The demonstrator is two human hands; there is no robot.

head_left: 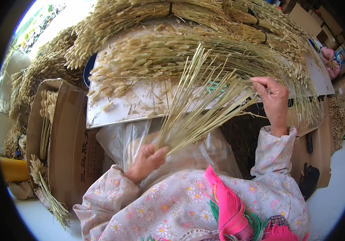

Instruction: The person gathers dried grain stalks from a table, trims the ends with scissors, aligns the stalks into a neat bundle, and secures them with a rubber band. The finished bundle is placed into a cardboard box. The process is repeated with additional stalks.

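My left hand [147, 161] is closed around the lower end of a bundle of dried grass stems [192, 116], above my lap. From the fist the pale stems fan out up and to the right, toward the table. My right hand [272, 94] is raised at the right, thumb and fingertips pinched on stem ends at the fan's right edge. Any seed heads on this bundle cannot be made out. Just beyond it, a loose layer of fluffy-headed dried grass [140, 60] lies across the white table [120, 108].
Tied grass bundles [204, 12] are stacked at the table's back. A cardboard box [70, 140] with grass stands at the left, a small bunch [46, 193] beside it. Clear plastic sheeting [216, 156] covers my lap. Cardboard [317, 148] and a person in pink [329, 60] are at the right.
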